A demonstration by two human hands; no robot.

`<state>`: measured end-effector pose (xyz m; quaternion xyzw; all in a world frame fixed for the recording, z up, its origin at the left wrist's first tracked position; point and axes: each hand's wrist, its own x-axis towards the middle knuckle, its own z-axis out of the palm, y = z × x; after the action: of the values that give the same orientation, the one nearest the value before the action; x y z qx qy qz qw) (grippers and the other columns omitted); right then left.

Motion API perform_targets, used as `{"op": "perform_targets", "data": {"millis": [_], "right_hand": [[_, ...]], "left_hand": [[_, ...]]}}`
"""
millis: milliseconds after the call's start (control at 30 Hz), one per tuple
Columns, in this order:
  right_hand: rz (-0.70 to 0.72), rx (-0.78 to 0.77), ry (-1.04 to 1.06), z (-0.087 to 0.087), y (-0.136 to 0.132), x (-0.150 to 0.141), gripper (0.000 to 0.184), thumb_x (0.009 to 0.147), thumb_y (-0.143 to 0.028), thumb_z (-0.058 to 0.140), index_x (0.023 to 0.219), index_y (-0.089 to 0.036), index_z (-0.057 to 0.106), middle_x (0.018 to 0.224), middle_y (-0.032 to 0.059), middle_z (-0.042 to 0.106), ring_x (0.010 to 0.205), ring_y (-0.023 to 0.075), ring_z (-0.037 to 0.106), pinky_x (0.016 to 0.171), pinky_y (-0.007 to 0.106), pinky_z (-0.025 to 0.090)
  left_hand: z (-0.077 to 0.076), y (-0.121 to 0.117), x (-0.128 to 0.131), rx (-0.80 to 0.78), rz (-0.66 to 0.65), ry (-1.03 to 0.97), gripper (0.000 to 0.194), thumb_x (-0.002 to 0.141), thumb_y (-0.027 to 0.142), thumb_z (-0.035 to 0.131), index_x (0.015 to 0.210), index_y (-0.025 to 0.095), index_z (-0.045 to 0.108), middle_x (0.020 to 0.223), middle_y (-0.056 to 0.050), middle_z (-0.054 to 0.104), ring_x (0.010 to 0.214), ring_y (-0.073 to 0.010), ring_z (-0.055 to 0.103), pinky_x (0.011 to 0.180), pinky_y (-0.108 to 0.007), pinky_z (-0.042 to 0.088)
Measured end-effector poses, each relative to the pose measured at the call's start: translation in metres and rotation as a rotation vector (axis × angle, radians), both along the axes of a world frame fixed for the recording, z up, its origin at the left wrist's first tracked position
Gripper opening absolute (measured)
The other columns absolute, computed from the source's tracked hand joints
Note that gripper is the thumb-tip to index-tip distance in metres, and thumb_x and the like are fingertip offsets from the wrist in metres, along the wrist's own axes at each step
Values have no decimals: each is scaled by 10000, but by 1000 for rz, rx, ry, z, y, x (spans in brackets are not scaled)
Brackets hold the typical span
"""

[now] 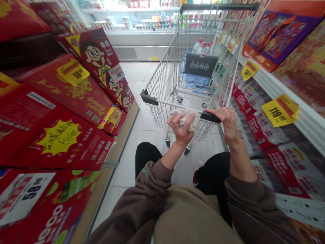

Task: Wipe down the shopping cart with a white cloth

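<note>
A metal shopping cart (165, 79) stands in the aisle in front of me. My left hand (180, 128) is closed on a pale cloth (189, 117) pressed against the cart's push bar. My right hand (224, 120) grips the dark handle (209, 117) just right of the cloth. Inside the cart lie bottled water packs (196, 81) behind a black child-seat flap (200, 65).
Red boxed goods with yellow price tags (73, 72) fill the shelves on the left. More packaged goods and a 119 price tag (279, 110) line the right shelf. White tiled floor (134, 76) runs ahead toward a chilled display case (142, 40).
</note>
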<state>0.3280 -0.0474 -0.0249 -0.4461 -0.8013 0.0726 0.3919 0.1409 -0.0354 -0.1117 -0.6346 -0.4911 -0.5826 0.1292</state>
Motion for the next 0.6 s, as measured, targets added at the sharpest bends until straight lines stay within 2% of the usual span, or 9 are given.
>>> {"op": "perform_targets", "data": {"millis": [67,133,200,300,400,500,600], "right_hand": [[1,19,-7,-1,1,0,828,995,-633,-50,1329,-336,648,1200,26,729,1075,246,609,1062,505,339],[8,15,-18,-2,1,0,815,999,-624,-45,1343,-336,635,1204,26,726,1068,247,608,1063,508,337],[14,11,-28,-2,1,0,803,1005,-611,-43,1349,-337,629,1184,23,728,1052,241,608,1058,508,345],[8,26,-35,-1,2,0,794,1012,-590,-48,1359,-344,622,1167,22,729,1065,237,611,1062,506,350],[-6,29,-20,-1,2,-1,789,1013,-593,-41,1352,-351,630,1162,22,728,1071,243,612,1056,509,354],[-19,26,4,-3,3,-3,767,1015,-600,-15,1334,-367,643,1154,23,730,1064,257,609,1054,527,354],[-35,35,-9,-4,4,-2,763,1016,-590,-10,1325,-362,649,1158,32,733,1070,269,611,1071,545,347]], "left_hand": [[1,6,-2,26,-80,122,398,794,225,613,1149,318,766,1149,-100,507,1149,-302,410,1078,-475,373],[1,14,-7,7,-25,115,364,800,226,618,1119,308,774,1141,-101,508,1144,-300,408,1081,-472,380],[3,24,-17,7,112,-32,314,850,234,588,1106,267,767,1169,-112,500,1168,-300,411,1095,-473,379],[14,38,-35,48,284,-301,289,913,240,552,1143,201,723,1204,-129,492,1186,-285,450,1103,-459,381],[25,38,-38,-3,343,-412,292,922,240,554,1175,190,690,1204,-129,497,1187,-280,477,1110,-464,369],[21,24,-23,-82,184,-286,351,881,192,554,1202,238,689,1259,-122,494,1229,-301,443,1111,-490,354],[5,11,-12,-152,-58,101,429,802,150,614,1180,320,722,1218,-92,565,1182,-303,438,1075,-505,362]]}}
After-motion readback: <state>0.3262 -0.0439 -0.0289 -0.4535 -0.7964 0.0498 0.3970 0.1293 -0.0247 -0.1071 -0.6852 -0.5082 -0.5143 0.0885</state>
